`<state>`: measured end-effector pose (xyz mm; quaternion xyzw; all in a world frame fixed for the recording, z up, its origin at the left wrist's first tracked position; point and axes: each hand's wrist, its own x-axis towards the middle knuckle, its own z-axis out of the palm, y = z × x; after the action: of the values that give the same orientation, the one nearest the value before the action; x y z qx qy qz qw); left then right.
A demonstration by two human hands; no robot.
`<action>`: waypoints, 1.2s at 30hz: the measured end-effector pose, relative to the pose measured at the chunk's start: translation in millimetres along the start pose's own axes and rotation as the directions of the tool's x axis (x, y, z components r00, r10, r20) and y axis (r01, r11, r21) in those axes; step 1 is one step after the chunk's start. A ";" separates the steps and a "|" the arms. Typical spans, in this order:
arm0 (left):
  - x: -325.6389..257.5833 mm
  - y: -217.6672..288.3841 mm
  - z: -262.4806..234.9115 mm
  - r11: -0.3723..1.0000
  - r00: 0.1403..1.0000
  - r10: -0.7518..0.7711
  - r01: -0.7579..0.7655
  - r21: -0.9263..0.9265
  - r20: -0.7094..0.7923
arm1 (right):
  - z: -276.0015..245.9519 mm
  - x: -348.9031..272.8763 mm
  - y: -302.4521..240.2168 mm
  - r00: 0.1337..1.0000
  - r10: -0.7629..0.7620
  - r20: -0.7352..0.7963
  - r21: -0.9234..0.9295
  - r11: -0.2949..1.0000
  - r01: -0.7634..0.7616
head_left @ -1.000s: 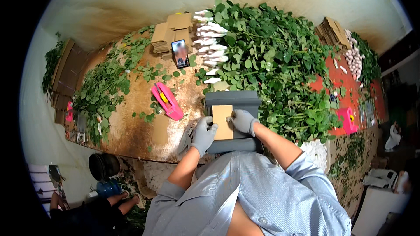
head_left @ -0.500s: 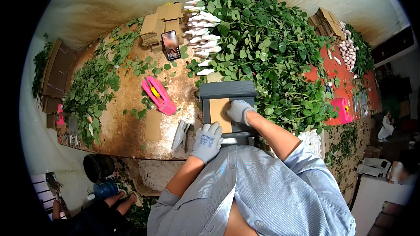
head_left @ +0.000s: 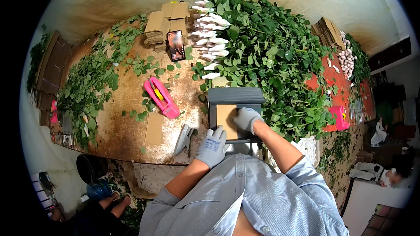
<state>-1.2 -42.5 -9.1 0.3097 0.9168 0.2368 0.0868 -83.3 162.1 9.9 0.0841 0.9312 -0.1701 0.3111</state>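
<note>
Both my hands wear pale grey gloves and work at a dark grey stand (head_left: pixel 235 95) on the table's near edge. A flat brown cardboard piece (head_left: pixel 226 117) lies on it. My left hand (head_left: pixel 211 147) rests at the cardboard's lower left corner, its fingers stretched out and pressed flat. Curled closed, my right hand (head_left: pixel 247 119) sits against the cardboard's right edge; whatever is under its fingers is hidden. Left of my left hand lies a grey stapler (head_left: pixel 183 140). A pink tape dispenser (head_left: pixel 162 98) with a yellow core stands farther left.
Leafy green stems (head_left: pixel 280 57) with white-wrapped heads (head_left: pixel 214 39) are heaped behind and right of the stand. Folded cardboard (head_left: pixel 156 26) and a propped phone (head_left: pixel 176 45) stand at the back. Loose leaves (head_left: pixel 89 91) cover the left side. Another person's legs (head_left: pixel 114 205) show lower left.
The whole view has shifted slightly, so the stand and both hands sit a little farther right in the picture. My hands keep nearly the same places on the cardboard.
</note>
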 end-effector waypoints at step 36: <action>11.1 20.2 -2.7 0.976 0.995 -0.043 0.022 0.218 0.093 | 6.3 -18.7 -4.2 0.887 -0.423 -0.185 -0.269 0.890 0.369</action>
<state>-0.1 -22.6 3.0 0.3133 0.9368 0.1185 0.1009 -66.1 155.0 17.7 -0.1251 0.9723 -0.1117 0.1629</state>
